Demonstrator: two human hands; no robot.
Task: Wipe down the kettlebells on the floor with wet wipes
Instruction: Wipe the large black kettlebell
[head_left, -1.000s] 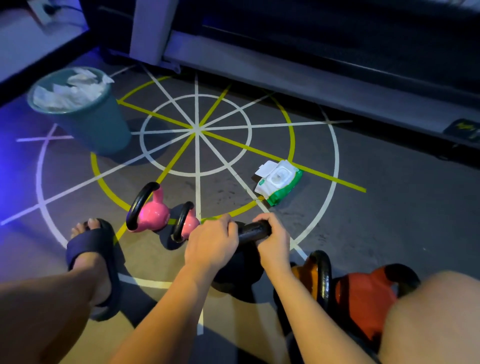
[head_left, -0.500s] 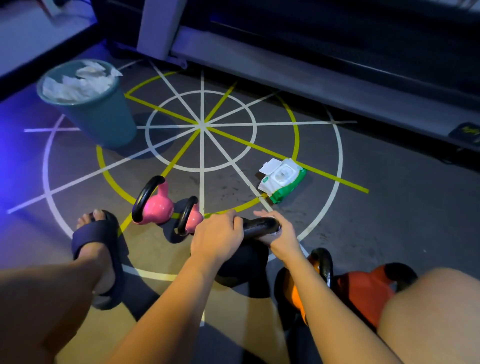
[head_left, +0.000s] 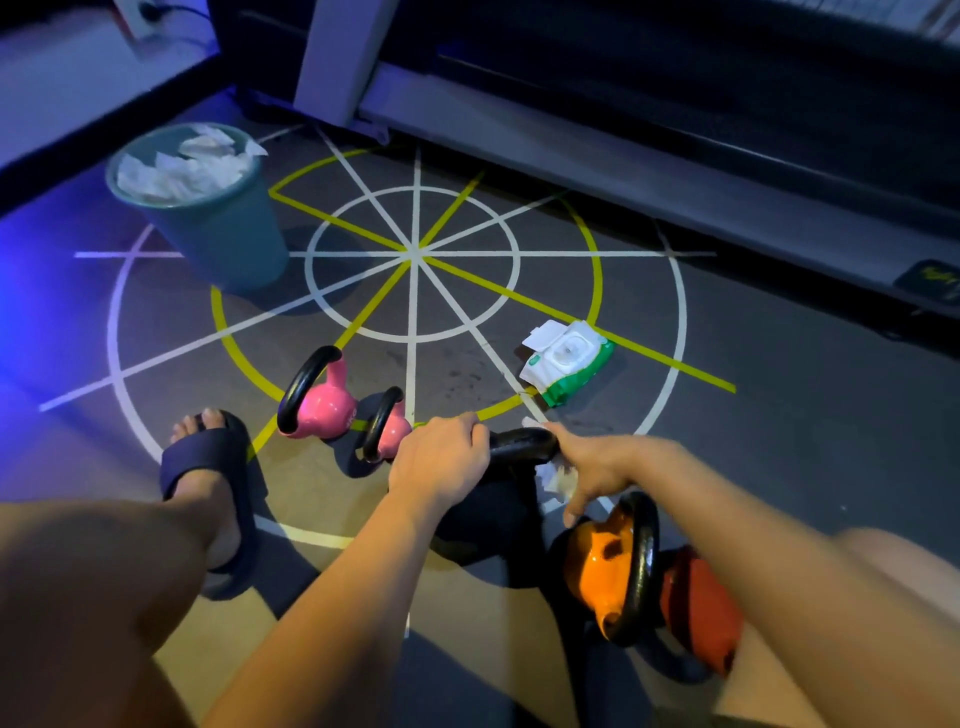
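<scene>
Black kettlebell handle (head_left: 522, 446) gripped by left hand (head_left: 441, 457); right hand (head_left: 597, 467) holds wipe (head_left: 557, 479).

dim room | blue-violet glow from left | soft floor shadows | slight blur | wide-angle edge bending

Left hand (head_left: 441, 457): grips black kettlebell (head_left: 493, 514) handle, frame centre.
Right hand (head_left: 597, 467): holds wet wipe (head_left: 556, 478) against handle.
</scene>
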